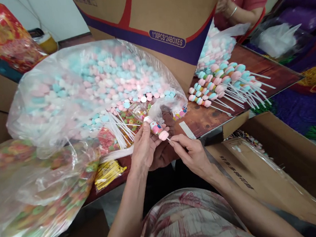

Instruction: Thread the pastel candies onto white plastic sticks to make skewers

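Reads "1*30PCS*24BOXES" on the far carton (136, 12), with dark characters along the open box (246, 162) at near right. Leaves some bare table (207, 123) between the hands and the piled skewers (218, 83) on the right. Holds the pink-ended, colourfully patterned candy skewer (156, 128) above the near edge, cradled in the left hand (144, 147), stick pinched by the right hand (192, 154).

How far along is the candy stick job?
Partway, it seems. Looks done: the pile of loaded sticks at the table's right. In hand: one candy stick, candy end in the left hand, stick end in the right hand. Likely left: bare sticks and a well-filled bag of pastel candy. Target count isn't visible.
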A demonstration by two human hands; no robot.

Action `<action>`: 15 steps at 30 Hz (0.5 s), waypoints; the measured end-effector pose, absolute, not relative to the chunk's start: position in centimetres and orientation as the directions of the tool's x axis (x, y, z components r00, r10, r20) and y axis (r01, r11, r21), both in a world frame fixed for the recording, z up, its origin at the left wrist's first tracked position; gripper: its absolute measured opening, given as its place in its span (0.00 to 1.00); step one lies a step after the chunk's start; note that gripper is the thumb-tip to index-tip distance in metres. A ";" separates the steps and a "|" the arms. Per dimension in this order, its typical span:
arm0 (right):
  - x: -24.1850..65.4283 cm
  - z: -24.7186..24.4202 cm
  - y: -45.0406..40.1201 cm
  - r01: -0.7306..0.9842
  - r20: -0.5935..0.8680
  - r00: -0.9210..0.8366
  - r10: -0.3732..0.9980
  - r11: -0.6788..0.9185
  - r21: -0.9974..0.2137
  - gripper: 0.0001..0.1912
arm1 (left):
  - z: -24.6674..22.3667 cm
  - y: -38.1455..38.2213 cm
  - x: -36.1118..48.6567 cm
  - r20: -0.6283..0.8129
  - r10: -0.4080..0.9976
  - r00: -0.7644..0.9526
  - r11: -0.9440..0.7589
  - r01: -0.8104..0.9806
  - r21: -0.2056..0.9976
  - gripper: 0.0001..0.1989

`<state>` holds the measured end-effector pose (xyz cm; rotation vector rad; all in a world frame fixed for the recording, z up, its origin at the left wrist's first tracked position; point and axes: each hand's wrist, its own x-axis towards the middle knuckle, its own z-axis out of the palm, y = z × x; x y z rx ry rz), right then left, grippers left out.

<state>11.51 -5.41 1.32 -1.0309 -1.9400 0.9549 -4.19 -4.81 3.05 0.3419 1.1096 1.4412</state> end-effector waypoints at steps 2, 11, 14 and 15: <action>11.4 1.1 -5.4 0.372 0.278 -0.422 0.863 0.445 -0.815 0.10 | 2.8 -4.8 -4.0 -0.391 0.885 -0.252 0.178 -0.593 0.785 0.16; 10.8 -0.2 -4.9 0.485 0.400 -0.365 0.841 0.539 -0.689 0.13 | 2.5 -5.5 -2.3 -0.370 0.908 -0.199 0.193 -0.586 0.787 0.21; 10.8 -0.2 -4.9 0.443 0.400 -0.332 0.855 0.515 -0.734 0.12 | 2.5 -5.8 -2.7 -0.384 0.886 -0.259 0.194 -0.546 0.815 0.21; 10.8 -0.1 -4.9 0.433 0.401 -0.323 0.857 0.511 -0.743 0.12 | 2.5 -5.9 -2.8 -0.379 0.883 -0.278 0.192 -0.524 0.830 0.21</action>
